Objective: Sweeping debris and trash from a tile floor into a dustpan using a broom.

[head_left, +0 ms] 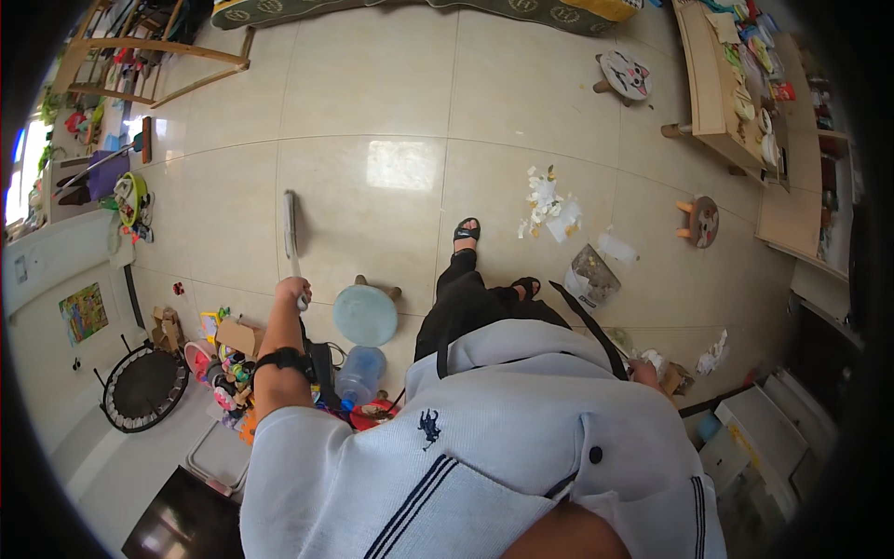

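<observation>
My left hand [294, 291] is closed around the light handle of a long tool [290, 224]. The tool has a narrow grey head, held out over the tiles; its exact kind is not clear. A round pale-blue stool [365, 315] stands just to the right of that hand. Far to the right, my right hand [643, 372] shows only in part beside my shirt. Its fingers are too hidden to read. White crumpled paper [655, 360] lies close to it. Ahead of my feet is a scattered heap of white scraps [548, 203], with a dark-and-white bag or bin [592, 277] nearer me.
A large water bottle [360, 374] lies behind the blue stool. Toys and boxes crowd a small trampoline [145, 388] at left. Two small stools, one with a cat face [625, 75] and one brown [700, 222], stand near the wooden desk [722, 102]. More crumpled paper [712, 352] lies right.
</observation>
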The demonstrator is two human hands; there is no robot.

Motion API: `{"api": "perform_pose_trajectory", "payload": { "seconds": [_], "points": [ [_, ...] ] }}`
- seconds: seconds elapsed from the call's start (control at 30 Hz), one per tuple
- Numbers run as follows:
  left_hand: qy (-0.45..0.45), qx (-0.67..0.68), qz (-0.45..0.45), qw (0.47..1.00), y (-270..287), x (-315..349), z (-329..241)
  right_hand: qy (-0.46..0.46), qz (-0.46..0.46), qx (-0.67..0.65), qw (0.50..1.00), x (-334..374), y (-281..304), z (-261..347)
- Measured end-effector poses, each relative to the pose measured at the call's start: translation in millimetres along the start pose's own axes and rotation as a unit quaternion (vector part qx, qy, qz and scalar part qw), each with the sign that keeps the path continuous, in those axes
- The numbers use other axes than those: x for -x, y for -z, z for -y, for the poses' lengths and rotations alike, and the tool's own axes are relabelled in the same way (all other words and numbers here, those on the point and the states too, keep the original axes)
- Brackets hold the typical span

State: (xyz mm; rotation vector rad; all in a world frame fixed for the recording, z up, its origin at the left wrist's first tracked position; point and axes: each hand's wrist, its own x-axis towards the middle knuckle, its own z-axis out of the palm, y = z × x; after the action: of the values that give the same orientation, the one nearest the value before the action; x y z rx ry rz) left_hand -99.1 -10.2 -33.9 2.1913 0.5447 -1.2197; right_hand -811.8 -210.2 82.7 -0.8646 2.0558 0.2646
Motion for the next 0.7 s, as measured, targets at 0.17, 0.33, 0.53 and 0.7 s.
{"api": "perform_pose_trajectory", "payload": {
  "seconds": [0.17, 0.33, 0.53, 0.7],
  "points": [
    [0.122, 0.067, 0.084, 0.987, -39.1, -34.6, -16.7, -0.065, -0.005, -0.077, 0.995, 23.1, 1.8, 39.4],
    [-0.099, -0.324, 0.010, 0.941, -100.0, -18.2, 10.9, -0.037, -0.018, -0.024, 0.999, 11.4, -6.6, 34.2],
    [-0.232, -0.371, 0.083, 0.895, -144.7, 88.8, -10.7, 0.098, 0.011, 0.070, 0.993, -63.8, -3.9, -67.3],
    [-0.260, -0.390, 0.172, 0.866, -191.4, 144.3, -30.5, -0.076, -0.044, -0.103, 0.991, -0.5, -7.8, 5.1]
  ]
}}
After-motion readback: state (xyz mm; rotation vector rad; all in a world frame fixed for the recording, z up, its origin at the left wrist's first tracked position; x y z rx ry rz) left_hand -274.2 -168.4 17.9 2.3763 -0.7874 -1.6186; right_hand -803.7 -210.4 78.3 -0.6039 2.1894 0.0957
